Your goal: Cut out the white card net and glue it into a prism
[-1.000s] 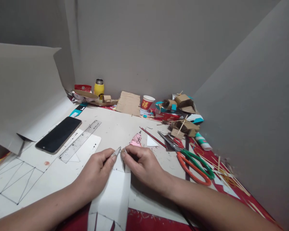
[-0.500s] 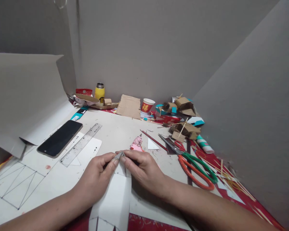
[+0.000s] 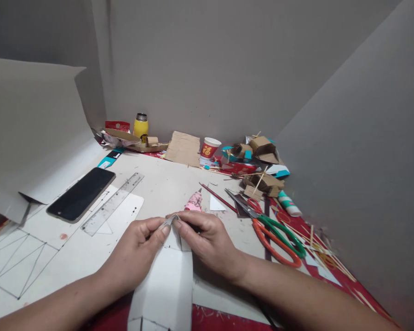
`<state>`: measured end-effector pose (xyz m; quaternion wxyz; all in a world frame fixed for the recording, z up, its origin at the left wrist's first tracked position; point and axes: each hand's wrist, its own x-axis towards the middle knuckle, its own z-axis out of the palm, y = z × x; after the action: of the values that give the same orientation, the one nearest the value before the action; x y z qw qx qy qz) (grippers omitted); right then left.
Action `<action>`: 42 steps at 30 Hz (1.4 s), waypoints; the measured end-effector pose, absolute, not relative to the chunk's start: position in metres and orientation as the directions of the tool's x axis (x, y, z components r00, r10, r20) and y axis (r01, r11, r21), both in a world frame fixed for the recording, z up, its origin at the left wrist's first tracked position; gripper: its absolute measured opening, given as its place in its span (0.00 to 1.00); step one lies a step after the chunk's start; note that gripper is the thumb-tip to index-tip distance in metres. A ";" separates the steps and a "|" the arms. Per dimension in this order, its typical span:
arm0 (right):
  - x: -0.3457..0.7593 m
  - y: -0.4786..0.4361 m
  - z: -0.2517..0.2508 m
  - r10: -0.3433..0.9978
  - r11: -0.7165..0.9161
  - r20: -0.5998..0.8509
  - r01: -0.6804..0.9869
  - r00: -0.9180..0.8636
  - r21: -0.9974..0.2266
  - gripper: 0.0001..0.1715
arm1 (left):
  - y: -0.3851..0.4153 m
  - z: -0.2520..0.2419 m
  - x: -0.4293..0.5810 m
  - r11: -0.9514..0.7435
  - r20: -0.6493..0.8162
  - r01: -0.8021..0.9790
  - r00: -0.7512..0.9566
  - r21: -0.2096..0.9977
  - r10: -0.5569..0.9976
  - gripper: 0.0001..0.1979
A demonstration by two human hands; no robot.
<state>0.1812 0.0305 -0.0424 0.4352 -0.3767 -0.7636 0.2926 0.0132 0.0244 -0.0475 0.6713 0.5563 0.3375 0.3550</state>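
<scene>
A long folded piece of white card (image 3: pixel 165 280) with dark drawn lines hangs from my two hands toward the table's front edge. My left hand (image 3: pixel 143 243) pinches its pointed top end between thumb and forefinger from the left. On the right side of that same tip, my right hand (image 3: pixel 205 239) presses with thumb and fingers. The fingertips nearly meet at the folded tip. Just beyond them lies a pink-wrapped pointed object (image 3: pixel 194 201), partly hidden by the right hand.
A phone (image 3: pixel 81 194) and clear ruler (image 3: pixel 113 204) lie left. Orange-and-green scissors (image 3: pixel 279 239), a pencil (image 3: pixel 218 197) and thin sticks (image 3: pixel 331 262) are right. Behind stand a yellow bottle (image 3: pixel 141 128), brown cardboard (image 3: pixel 182 148) and a paper cup (image 3: pixel 210 148). A large white sheet (image 3: pixel 34 124) curves up left.
The view has shifted slightly, so the tabletop items appear a little further left and higher. Both hands keep their pinch, and the card's lower part shows wider and turned a little to the right.
</scene>
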 end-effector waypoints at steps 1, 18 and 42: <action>0.182 0.031 -0.042 0.830 0.544 0.439 0.328 -0.343 -0.773 0.12 | 0.024 -0.048 0.013 0.134 -0.063 -0.100 0.517 0.986 0.854 0.13; 0.181 0.027 -0.041 0.786 0.616 0.506 0.394 -0.354 -0.682 0.11 | 0.019 -0.047 0.016 0.013 0.024 -0.074 0.472 0.997 0.881 0.14; 0.183 0.027 -0.037 0.873 0.480 0.375 0.403 -0.313 -0.780 0.08 | 0.022 -0.047 0.016 0.017 -0.028 0.029 0.427 0.999 0.904 0.12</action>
<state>0.1827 0.0274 -0.0370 0.4079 -0.4210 -0.7573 0.2880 0.0156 0.0219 -0.0471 0.5970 0.5978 0.3900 0.3663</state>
